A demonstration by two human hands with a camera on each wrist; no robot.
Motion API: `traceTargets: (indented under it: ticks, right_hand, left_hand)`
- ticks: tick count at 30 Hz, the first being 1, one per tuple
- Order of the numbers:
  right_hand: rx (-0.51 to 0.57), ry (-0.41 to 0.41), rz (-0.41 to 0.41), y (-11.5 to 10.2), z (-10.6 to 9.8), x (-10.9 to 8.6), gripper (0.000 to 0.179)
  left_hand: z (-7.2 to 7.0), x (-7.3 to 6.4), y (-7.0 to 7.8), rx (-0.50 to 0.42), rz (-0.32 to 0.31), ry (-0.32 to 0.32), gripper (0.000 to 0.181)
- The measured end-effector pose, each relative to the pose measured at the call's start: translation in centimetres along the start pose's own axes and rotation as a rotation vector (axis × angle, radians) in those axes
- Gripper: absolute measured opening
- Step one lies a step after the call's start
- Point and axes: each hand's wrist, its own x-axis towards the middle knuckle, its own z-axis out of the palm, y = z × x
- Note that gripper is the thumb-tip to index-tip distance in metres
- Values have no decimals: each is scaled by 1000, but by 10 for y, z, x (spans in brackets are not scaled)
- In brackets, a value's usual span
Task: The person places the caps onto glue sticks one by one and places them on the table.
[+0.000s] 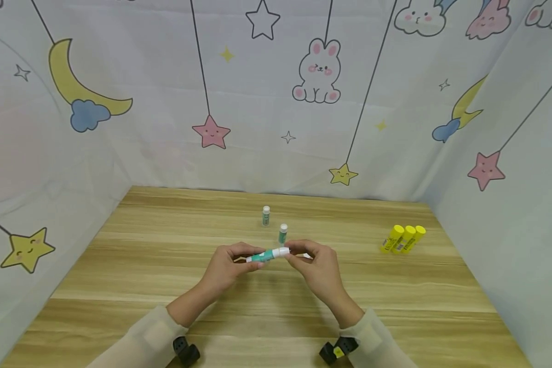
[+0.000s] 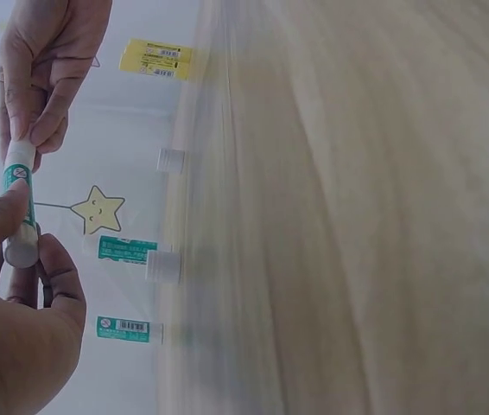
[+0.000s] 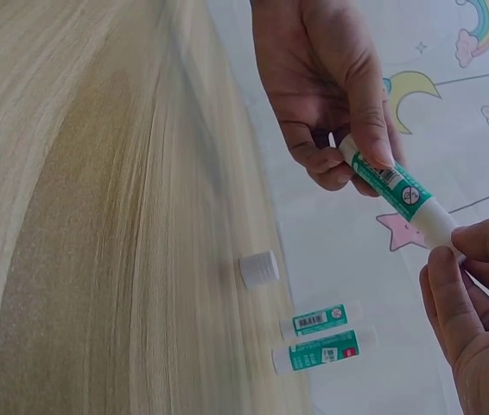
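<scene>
A green-and-white glue stick (image 1: 263, 256) is held nearly level between both hands, above the wood-grain table. My left hand (image 1: 230, 265) grips its green body, thumb along the label in the right wrist view. With thumb and fingertips my right hand (image 1: 319, 268) pinches the white end (image 3: 435, 226). Two similar glue sticks, a nearer one (image 1: 282, 233) and a farther one (image 1: 266, 216), stand upright just beyond the hands. Loose white caps stand on the table: one cap (image 2: 171, 161) and another cap (image 2: 163, 266) show in the left wrist view, one cap (image 3: 259, 270) in the right.
Three yellow tubes (image 1: 402, 239) stand side by side at the right of the table (image 1: 165, 225). A white curtain (image 1: 165, 153) printed with stars, moons and rabbits encloses the table's back and sides.
</scene>
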Motion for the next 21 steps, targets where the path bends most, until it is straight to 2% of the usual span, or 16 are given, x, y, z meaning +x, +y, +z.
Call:
traceTargets:
  ticks: [9, 21]
  right_hand:
    - [-18, -9, 6, -1, 0, -1, 19]
    - [-4, -7, 16, 1, 1, -2, 18]
  left_hand:
    - [1, 0, 2, 15, 5, 1, 26]
    - [3, 0, 4, 6, 11, 70, 24]
